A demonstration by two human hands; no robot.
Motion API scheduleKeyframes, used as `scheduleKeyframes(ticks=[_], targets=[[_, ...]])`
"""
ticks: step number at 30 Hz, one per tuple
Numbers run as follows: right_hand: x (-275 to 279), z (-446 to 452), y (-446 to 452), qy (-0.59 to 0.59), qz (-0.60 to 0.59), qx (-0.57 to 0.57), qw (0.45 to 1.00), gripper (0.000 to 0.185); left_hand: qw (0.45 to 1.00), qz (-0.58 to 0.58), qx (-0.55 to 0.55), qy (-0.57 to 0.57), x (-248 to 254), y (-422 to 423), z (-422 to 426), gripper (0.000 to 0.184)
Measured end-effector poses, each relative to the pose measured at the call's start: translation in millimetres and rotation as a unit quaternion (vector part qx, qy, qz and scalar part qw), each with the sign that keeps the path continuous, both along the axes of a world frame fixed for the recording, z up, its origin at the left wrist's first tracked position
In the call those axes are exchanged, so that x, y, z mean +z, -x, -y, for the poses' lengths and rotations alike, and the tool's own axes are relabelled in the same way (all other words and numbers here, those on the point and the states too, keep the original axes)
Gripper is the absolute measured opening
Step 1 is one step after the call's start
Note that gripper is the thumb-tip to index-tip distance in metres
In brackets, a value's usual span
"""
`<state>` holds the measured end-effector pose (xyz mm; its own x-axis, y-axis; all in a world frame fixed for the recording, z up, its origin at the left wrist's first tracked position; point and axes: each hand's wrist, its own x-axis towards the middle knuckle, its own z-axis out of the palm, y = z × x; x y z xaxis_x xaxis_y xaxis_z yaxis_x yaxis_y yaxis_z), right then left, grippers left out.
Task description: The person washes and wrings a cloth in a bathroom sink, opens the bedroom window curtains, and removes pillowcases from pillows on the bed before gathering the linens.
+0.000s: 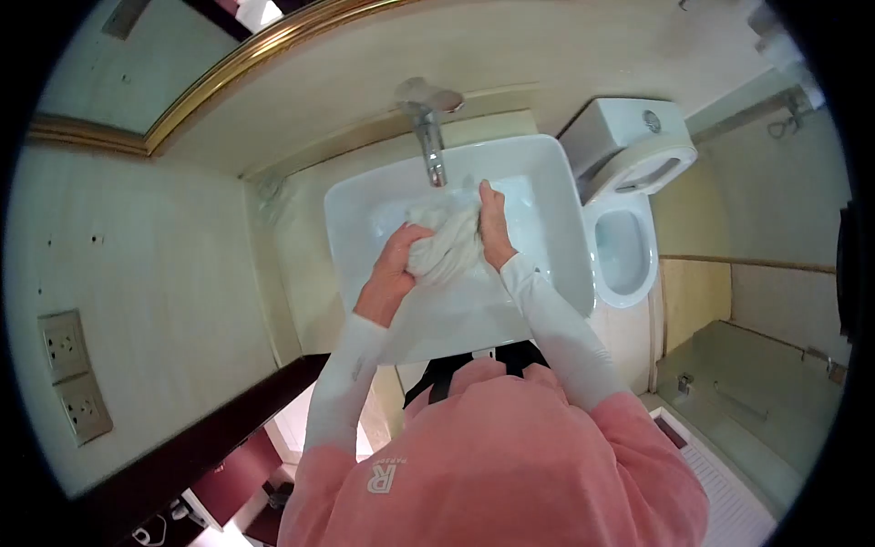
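Observation:
A bunched, wet-looking white cloth (444, 244) is held between my two hands over the white washbasin (428, 333). My left hand (394, 269) is closed on the cloth's left side, its thumb and fingers curled over the folds. On the other side, my right hand (494, 223) presses against the cloth with its fingers together; part of its grip is hidden. Water lies in the basin under the cloth. Just above the bundle, the chrome tap (433, 150) points down into the basin; whether water runs from it I cannot tell.
A toilet (629, 242) with its lid raised stands close to the basin's right side. A gold-framed mirror (196, 96) hangs at the upper left. Wall sockets (73, 374) are at the left, and a glass panel (747, 397) stands at the lower right.

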<state>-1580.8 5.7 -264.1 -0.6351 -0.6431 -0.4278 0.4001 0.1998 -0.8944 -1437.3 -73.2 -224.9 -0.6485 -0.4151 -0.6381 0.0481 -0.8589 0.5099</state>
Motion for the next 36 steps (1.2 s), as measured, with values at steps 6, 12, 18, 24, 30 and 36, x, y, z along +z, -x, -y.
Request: scheduleKeyframes(ticks=[6, 12, 18, 24, 30, 36], targets=[[-3.0, -30.5, 18.3, 0.147, 0.524, 0.1, 0.833, 0.045, 0.993, 0.006, -0.017, -0.116, 9.7, 17.0, 5.0, 0.024], [25.3, -33.5, 44.8, 0.11, 0.189, -0.085, 0.972, 0.028, 0.983, 0.065, -0.019, -0.17, -12.4, 20.5, -27.9, 0.075], [31.7, -46.1, -11.5, 0.084, -0.302, -0.06, 0.948, 0.032, 0.976, -0.143, 0.046, -0.159, -79.2, 40.3, -38.6, 0.069], [23.7, -34.8, -23.0, 0.041, -0.411, 0.014, 0.911, 0.022, 0.996, -0.071, -0.001, 0.052, -68.9, 49.7, -30.8, 0.049], [-27.8, -8.4, 35.2, 0.001, -0.303, 0.0, 0.953, 0.026, 0.991, 0.057, 0.118, -0.01, -66.3, 63.7, -29.8, 0.037], [-5.7, -19.7, -2.8, 0.06, -0.361, 0.093, 0.926, 0.03, 0.971, -0.229, -0.042, -0.048, -74.4, 51.3, -11.3, 0.037]])
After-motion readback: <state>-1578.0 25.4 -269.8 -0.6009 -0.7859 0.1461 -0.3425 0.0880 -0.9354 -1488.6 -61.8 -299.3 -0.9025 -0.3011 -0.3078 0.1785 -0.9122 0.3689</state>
